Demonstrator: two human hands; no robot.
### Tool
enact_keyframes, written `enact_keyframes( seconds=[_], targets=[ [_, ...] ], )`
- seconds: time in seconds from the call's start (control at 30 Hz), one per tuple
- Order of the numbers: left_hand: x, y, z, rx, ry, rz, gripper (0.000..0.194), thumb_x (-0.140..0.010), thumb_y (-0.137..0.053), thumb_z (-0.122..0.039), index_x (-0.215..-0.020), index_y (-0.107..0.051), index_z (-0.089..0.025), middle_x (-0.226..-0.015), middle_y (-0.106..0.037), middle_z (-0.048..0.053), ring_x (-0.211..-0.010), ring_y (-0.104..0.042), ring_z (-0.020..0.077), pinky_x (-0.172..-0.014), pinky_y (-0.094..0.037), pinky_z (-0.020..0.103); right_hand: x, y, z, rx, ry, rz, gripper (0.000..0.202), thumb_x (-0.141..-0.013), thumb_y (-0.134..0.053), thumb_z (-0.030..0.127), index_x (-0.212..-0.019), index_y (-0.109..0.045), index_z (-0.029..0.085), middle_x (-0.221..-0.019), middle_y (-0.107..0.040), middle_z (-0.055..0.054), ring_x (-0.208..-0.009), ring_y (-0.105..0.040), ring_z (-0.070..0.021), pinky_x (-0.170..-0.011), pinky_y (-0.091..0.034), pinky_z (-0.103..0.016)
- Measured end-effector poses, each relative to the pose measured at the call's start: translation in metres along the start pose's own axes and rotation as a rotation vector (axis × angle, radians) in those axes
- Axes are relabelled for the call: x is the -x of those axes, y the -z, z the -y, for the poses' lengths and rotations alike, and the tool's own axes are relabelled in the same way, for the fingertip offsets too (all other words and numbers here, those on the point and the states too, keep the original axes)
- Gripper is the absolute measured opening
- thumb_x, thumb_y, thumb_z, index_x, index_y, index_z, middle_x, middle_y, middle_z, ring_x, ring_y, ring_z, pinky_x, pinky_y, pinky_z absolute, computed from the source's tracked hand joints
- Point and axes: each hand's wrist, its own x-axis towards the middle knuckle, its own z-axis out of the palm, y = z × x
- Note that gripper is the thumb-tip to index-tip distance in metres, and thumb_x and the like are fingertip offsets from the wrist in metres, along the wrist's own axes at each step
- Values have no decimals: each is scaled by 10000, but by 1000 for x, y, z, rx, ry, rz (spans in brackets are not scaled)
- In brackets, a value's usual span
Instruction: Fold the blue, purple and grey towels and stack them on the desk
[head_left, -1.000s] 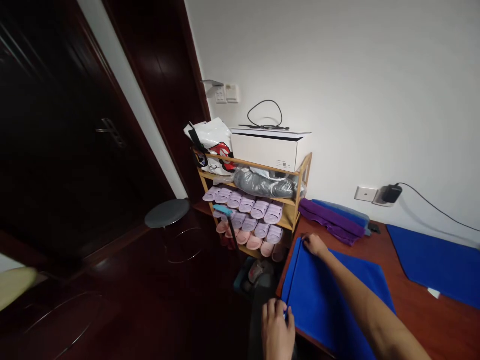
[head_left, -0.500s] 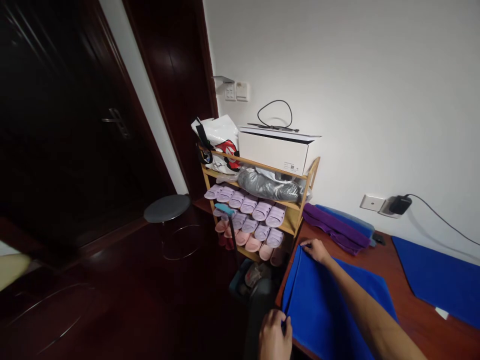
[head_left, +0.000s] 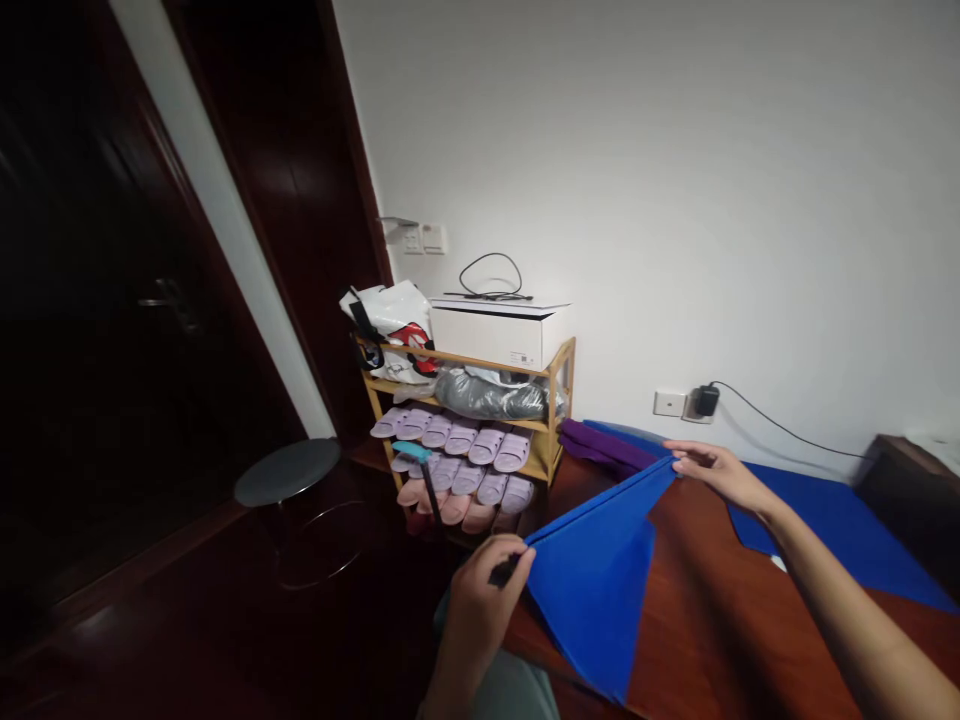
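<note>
A blue cloth (head_left: pixel 592 580) is stretched between my two hands above the reddish-brown table (head_left: pixel 697 620). My left hand (head_left: pixel 487 590) pinches its near left corner, and something small and dark shows between the fingers. At the far right corner, my right hand (head_left: pixel 712 472) grips the cloth between thumb and fingers. The upper edge runs taut and slanted from hand to hand, while the rest hangs down in a point over the table's front edge.
Behind lie a purple cloth (head_left: pixel 600 448) and another blue cloth (head_left: pixel 847 530). A shoe rack (head_left: pixel 556 400) with several slippers, a white box (head_left: pixel 487 335) and a bag (head_left: pixel 397 315) stands left of the table. A round stool (head_left: pixel 289 470) is farther left.
Both hands have lifted the blue cloth off the table, its edge now raised and taut. My right hand has moved right, my left hand up. The view has shifted, showing more at the right.
</note>
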Motion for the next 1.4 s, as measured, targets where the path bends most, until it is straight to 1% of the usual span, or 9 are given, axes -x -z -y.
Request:
enact_keyframes(
  seconds=[0.17,0.3,0.43,0.7,0.93,1.07,1.2,1.33,1.4],
  targets=[
    [-52,6,-57,16,-157,29,185,-900,-675,-433,-848,-740,-268,-893,-786,13,-861,-751,226,-807,-629,351,68,47,49,68,41,-146,502,-778,-784,652,-1050,-803,230,-1181,-771,-103,-1110,-693,-293,-1007,-551,-407],
    [-89,3,-83,162,-149,103,239,-834,-729,-492,-808,-730,-254,-848,-775,15,-839,-743,226,-816,-632,361,103,56,69,30,30,-335,560,-703,-807,709,-990,-806,229,-1100,-790,-113,-1034,-715,-307,-925,-590,-420],
    [-110,-8,-101,307,-69,205,349,-764,-773,-577,-829,-727,-238,-861,-781,33,-819,-743,225,-773,-646,368,131,64,74,-11,47,-492,551,-650,-849,699,-934,-815,227,-1046,-797,-111,-993,-720,-299,-887,-597,-405],
    [-104,-31,-119,325,-95,305,320,-800,-753,-551,-841,-757,-234,-878,-793,39,-830,-749,232,-801,-638,373,183,74,57,-13,12,-663,495,-674,-853,647,-953,-809,241,-995,-790,-91,-938,-710,-278,-792,-599,-367],
    [-75,-14,-135,309,-159,224,259,-774,-798,-497,-756,-767,-240,-793,-794,28,-753,-749,241,-735,-648,376,245,68,68,88,12,-889,520,-535,-836,794,-746,-776,322,-924,-773,-116,-920,-698,-336,-818,-599,-449],
    [-70,-12,-145,322,-183,151,207,-806,-793,-424,-789,-777,-218,-816,-800,36,-772,-756,228,-757,-643,340,257,67,77,136,38,-936,483,-578,-846,741,-758,-774,298,-922,-773,-103,-917,-704,-318,-792,-605,-412],
    [-92,-46,-119,380,-117,266,253,-817,-796,-442,-857,-776,-194,-865,-805,56,-817,-764,224,-751,-632,302,226,71,57,129,0,-831,457,-661,-838,657,-877,-807,256,-977,-793,-81,-929,-715,-273,-808,-601,-359],
    [-125,-113,-49,340,-101,428,280,-871,-745,-450,-937,-762,-178,-942,-805,80,-874,-765,225,-806,-623,321,158,73,-10,40,-74,-680,521,-733,-788,621,-1033,-808,195,-994,-801,-102,-889,-723,-254,-755,-600,-349],
    [-138,-150,-12,213,-120,444,268,-907,-698,-431,-943,-756,-171,-935,-805,84,-870,-765,221,-819,-622,335,119,70,-51,46,-128,-650,542,-770,-733,596,-1096,-792,166,-1010,-802,-112,-904,-729,-252,-780,-598,-359]
  ],
)
